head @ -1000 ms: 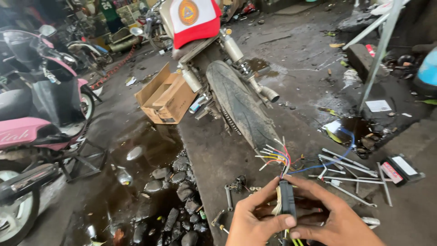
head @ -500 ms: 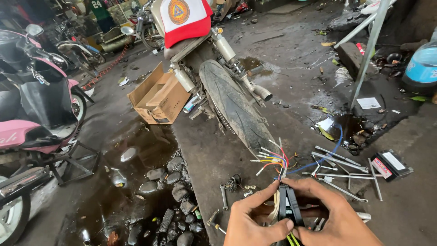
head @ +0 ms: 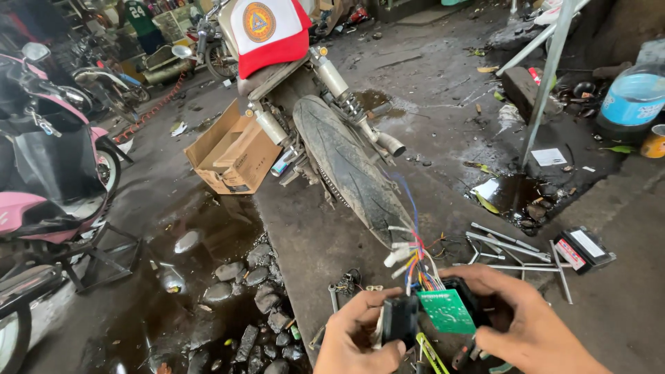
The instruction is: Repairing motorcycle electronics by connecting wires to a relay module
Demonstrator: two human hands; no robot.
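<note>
Head view: green circuit board (head: 447,311) between both hands' fingers (head: 374,305).

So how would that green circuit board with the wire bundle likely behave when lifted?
The green circuit board looks thin and flat, so probably light and stiff. Its coloured wires splay loosely, so they would likely flop and snag. The bare board, between left hand and right hand, seems fragile.

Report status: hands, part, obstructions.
Left hand grips black casing. Right hand holds green circuit board, wires attached. Nothing blocking.
</note>
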